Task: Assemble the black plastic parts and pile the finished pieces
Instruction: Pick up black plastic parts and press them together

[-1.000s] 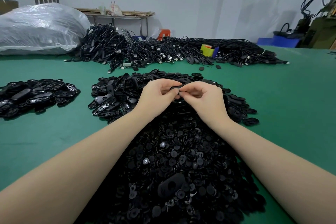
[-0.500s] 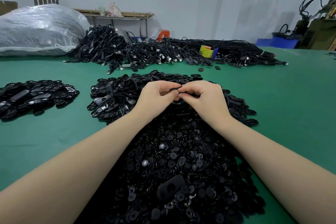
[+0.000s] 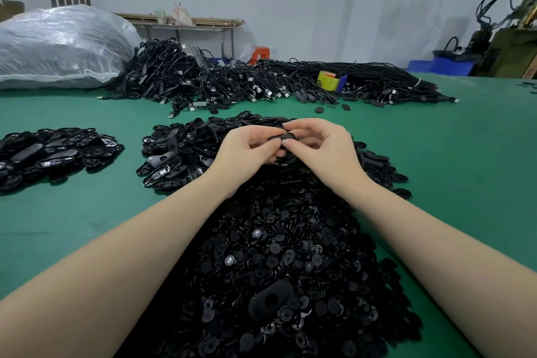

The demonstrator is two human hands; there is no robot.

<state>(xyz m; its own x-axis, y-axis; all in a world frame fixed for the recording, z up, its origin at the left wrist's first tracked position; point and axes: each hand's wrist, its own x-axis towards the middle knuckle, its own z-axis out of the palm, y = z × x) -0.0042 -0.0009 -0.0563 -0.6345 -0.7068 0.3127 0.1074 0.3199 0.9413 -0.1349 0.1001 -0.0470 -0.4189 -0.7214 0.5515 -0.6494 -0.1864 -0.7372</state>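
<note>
My left hand (image 3: 247, 151) and my right hand (image 3: 325, 148) meet above the middle of the table, fingertips pinching one small black plastic part (image 3: 283, 136) between them. Under my forearms lies a big heap of small round black discs (image 3: 279, 256), with one oval black shell (image 3: 270, 298) lying on top near me. Behind the hands spreads a heap of oval black shells (image 3: 180, 154). A separate pile of oval black pieces (image 3: 55, 151) sits at the left.
The green table (image 3: 450, 154) runs to the right. Bundled black cables (image 3: 247, 81) stretch across the back, with a yellow-and-blue tape dispenser (image 3: 331, 80) among them. A large clear plastic sack (image 3: 58, 46) lies at the back left.
Both hands stay joined on the black part; they have risen slightly and the fingers have shifted around it. The piles are unchanged.
</note>
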